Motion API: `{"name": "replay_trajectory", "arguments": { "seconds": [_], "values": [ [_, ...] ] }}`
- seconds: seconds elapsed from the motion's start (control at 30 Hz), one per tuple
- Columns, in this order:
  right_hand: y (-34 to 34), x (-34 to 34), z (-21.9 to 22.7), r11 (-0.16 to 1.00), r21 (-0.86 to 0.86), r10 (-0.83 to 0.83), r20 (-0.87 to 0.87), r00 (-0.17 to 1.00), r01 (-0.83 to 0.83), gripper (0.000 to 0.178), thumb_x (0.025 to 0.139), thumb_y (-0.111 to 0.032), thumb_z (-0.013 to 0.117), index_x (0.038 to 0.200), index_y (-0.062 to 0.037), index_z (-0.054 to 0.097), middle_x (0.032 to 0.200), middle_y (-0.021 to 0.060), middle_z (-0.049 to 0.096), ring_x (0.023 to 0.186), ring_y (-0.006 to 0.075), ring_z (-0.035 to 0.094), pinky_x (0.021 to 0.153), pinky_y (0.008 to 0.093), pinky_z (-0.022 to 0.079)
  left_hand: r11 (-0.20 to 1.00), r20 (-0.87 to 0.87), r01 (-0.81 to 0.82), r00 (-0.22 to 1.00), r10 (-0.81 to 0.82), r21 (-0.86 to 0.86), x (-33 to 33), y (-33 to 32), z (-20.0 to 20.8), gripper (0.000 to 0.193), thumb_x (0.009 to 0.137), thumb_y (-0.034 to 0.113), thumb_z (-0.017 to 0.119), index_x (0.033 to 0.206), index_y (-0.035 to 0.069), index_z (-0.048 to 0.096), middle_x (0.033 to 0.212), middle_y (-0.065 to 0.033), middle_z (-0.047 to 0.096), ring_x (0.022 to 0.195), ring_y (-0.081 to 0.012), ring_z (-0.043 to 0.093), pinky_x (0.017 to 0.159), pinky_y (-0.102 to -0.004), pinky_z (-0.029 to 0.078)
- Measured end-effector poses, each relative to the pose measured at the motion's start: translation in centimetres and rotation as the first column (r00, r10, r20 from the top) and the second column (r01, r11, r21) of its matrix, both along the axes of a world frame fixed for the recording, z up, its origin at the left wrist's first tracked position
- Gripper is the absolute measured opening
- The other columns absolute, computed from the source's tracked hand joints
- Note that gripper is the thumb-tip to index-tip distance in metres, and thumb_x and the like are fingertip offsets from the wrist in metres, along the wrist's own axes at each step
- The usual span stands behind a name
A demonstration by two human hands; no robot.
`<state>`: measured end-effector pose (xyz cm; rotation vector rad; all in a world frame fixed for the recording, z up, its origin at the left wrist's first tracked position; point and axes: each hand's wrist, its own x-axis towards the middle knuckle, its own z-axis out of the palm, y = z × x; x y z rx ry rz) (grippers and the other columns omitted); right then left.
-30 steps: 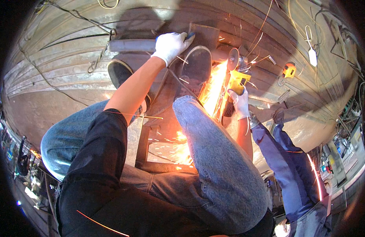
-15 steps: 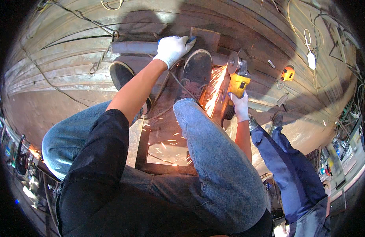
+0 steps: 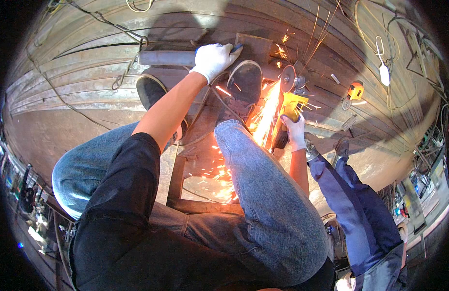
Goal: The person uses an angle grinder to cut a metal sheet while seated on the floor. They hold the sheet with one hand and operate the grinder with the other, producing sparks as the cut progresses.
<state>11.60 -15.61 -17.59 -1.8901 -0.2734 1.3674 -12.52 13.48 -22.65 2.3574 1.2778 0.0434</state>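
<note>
Since half a second ago the spray of sparks (image 3: 263, 109) has grown again and now streams down past my right shoe (image 3: 245, 82) onto the metal frame (image 3: 178, 169) under my legs, with a few more flying up over the floor; both hands sit where they were.

From the head camera, my left hand (image 3: 212, 59), in a white glove, is wrapped around the end of a grey steel pipe (image 3: 166, 58) that lies across the steel floor (image 3: 79, 77), fingers closed on it. My right hand (image 3: 296, 133), also white-gloved, is clenched on the dark handle of a yellow angle grinder (image 3: 288, 104); its disc (image 3: 287, 78) stands on edge just beside my right shoe, right where the sparks start. My left shoe (image 3: 149, 89) is planted just below the pipe.

To my right another person's legs (image 3: 350, 203) in dark blue trousers stand close to my right arm. A small yellow tape measure (image 3: 355, 90) lies on the floor beyond the grinder.
</note>
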Motion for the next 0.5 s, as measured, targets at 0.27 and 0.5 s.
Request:
{"name": "replay_trajectory", "arguments": {
  "seconds": [0.27, 0.5],
  "values": [
    [-0.9, 0.1, -1.2, 1.0, 0.01, 0.013, 0.026, 1.0, -0.013, 0.045, 0.085, 0.004, 0.073, 0.128, -0.0028, 0.058, 0.108, 0.004, 0.068, 0.092, 0.014, 0.066, 0.083, 0.0289, 0.055, 1.0, 0.017, -0.004, 1.0, 0.004, -0.004, -0.1, 0.0, 0.1, 0.046, 0.098, 0.053, 0.055, 0.082, 0.014, 0.074, 0.071, -0.0135, 0.072, 0.067, -0.0335, 0.071, 0.059, -0.0477, 0.056],
    [-1.4, -0.1, -0.6, 0.998, -0.006, -0.065, -0.022, 0.998, 0.064, 0.043, 0.085, -0.002, 0.077, 0.125, -0.0035, 0.061, 0.108, 0.0026, 0.07, 0.091, 0.0139, 0.068, 0.083, 0.0296, 0.056, 0.999, -0.034, -0.004, 0.999, 0.003, -0.054, -0.1, 0.2, 0.4, 0.045, 0.098, 0.053, 0.055, 0.083, 0.015, 0.075, 0.072, -0.0136, 0.072, 0.068, -0.0335, 0.072, 0.06, -0.0482, 0.056]
  ]
}}
